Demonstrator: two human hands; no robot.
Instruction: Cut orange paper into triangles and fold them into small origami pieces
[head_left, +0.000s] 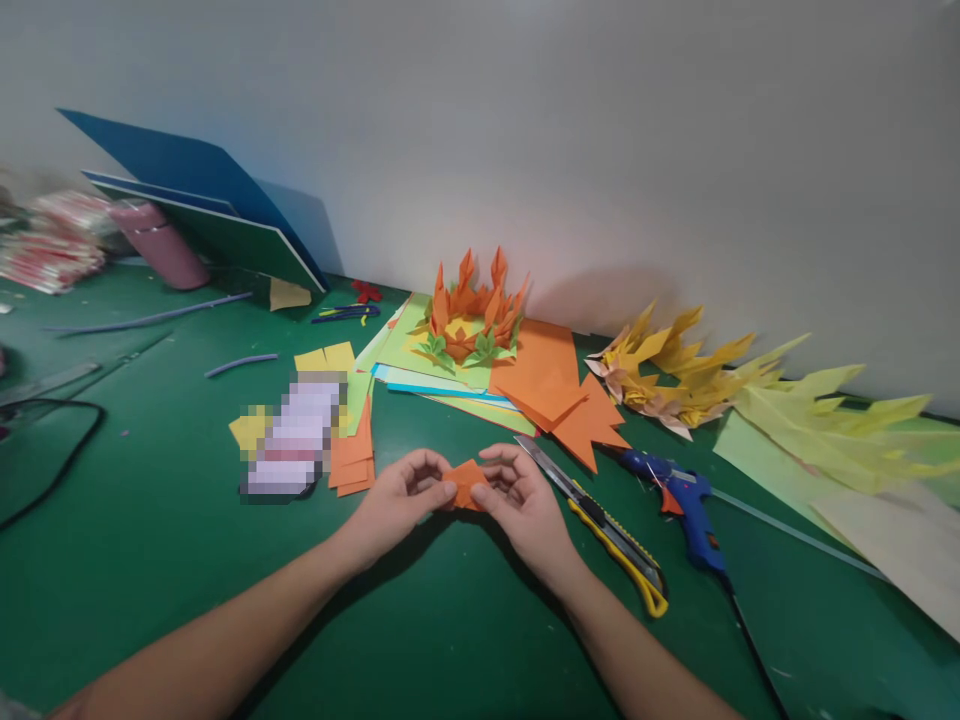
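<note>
Between my two hands is a small folded piece of orange paper (465,484), held just above the green table. My left hand (409,495) pinches its left edge between thumb and fingers. On the other side, my right hand (519,500) grips the right edge, its thumb lying on the paper's face. Beyond them stands an orange origami crown-like ring (480,315) with pointed tips and green leaf pieces, resting on coloured sheets. Small orange paper slips (352,465) lie left of my left hand. A yellow utility knife (600,530) lies just right of my right hand.
At right lie a blue glue gun (686,500) with its cord and folded yellow paper pieces (675,370). Orange sheets (547,360) are at the back. A pixelated object (296,435) sits left. A pink bottle (160,243) leans by blue boards (202,180).
</note>
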